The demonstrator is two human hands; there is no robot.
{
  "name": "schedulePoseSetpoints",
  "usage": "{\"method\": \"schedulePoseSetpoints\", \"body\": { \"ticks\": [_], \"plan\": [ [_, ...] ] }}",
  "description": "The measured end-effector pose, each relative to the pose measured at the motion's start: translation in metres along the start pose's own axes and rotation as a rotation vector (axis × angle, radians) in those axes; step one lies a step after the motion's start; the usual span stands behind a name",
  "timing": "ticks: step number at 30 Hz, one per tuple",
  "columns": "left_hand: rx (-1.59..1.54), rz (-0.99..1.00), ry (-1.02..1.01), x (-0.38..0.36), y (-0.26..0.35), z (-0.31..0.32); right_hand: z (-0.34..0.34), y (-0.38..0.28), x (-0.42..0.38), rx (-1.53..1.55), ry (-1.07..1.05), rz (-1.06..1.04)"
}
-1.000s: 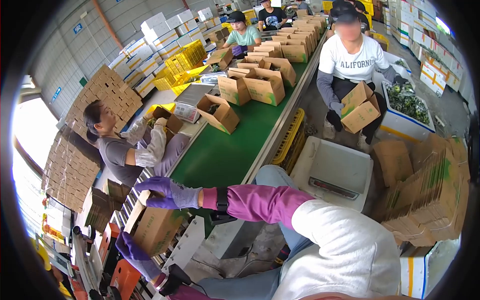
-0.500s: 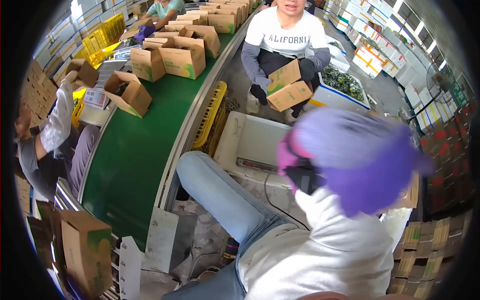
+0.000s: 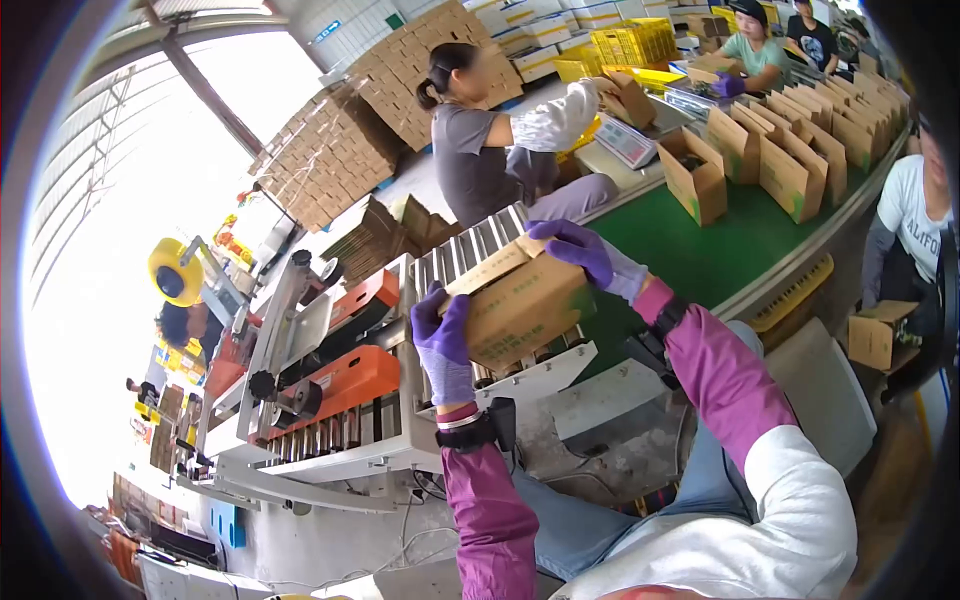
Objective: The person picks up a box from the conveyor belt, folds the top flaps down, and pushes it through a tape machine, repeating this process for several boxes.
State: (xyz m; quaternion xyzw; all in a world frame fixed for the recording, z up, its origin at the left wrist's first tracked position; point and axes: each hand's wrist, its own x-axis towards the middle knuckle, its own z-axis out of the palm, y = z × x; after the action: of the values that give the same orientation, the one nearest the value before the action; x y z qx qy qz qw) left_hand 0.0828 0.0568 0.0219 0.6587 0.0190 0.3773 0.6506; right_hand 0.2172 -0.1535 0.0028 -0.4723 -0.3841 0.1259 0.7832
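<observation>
A closed brown carton (image 3: 528, 305) lies on its side over the metal rollers (image 3: 470, 248), between my two purple-gloved hands. My left hand (image 3: 443, 345) grips the carton's near-left end, fingers bent over its top edge. At the far right corner, my right hand (image 3: 590, 255) holds the carton with its fingers over the top. The underside of the carton and both thumbs are mostly hidden. Just left of the carton stands a machine with orange guards (image 3: 350, 385).
Open cartons (image 3: 693, 180) stand on the green belt (image 3: 660, 240) to the right. A co-worker (image 3: 485, 150) sits across the rollers by a scale (image 3: 627, 143). Another person (image 3: 910, 220) is at the far right with a carton (image 3: 880, 335). Flattened boxes (image 3: 365, 240) lie behind the machine.
The view has swung left to the rollers and machine. My hands, one earlier a blur at the right, now both hold a carton. The co-worker's arm still reaches to a box.
</observation>
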Motion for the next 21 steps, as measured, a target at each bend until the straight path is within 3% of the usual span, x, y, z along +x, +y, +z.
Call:
{"method": "schedulePoseSetpoints", "body": {
  "ticks": [3,7,16,17,18,19,20,21],
  "plan": [
    [0.032,-0.018,0.044,-0.002,0.009,0.008,0.009,-0.012,-0.005,-0.206,0.023,-0.106],
    [-0.101,0.015,0.073,-0.007,0.000,0.005,0.014,-0.011,-0.012,-0.227,0.064,-0.121],
    [-0.047,0.049,0.044,-0.006,0.002,0.005,0.011,0.005,-0.004,-0.102,0.127,-0.093],
    [0.256,0.217,0.078,-0.006,0.012,0.012,0.011,0.009,-0.004,-0.132,0.125,-0.112],
    [0.990,0.601,0.170,-0.012,0.025,0.016,0.009,0.009,-0.003,-0.169,0.125,-0.134],
    [1.066,0.718,0.140,-0.017,0.048,0.034,0.012,0.004,-0.006,-0.184,0.149,-0.086],
    [0.951,0.611,-0.021,-0.028,0.057,0.056,0.014,0.004,-0.005,-0.187,0.125,-0.100],
    [0.871,0.546,-0.265,-0.039,0.059,0.075,0.011,0.008,-0.003,-0.333,0.125,-0.277]
  ]
}}
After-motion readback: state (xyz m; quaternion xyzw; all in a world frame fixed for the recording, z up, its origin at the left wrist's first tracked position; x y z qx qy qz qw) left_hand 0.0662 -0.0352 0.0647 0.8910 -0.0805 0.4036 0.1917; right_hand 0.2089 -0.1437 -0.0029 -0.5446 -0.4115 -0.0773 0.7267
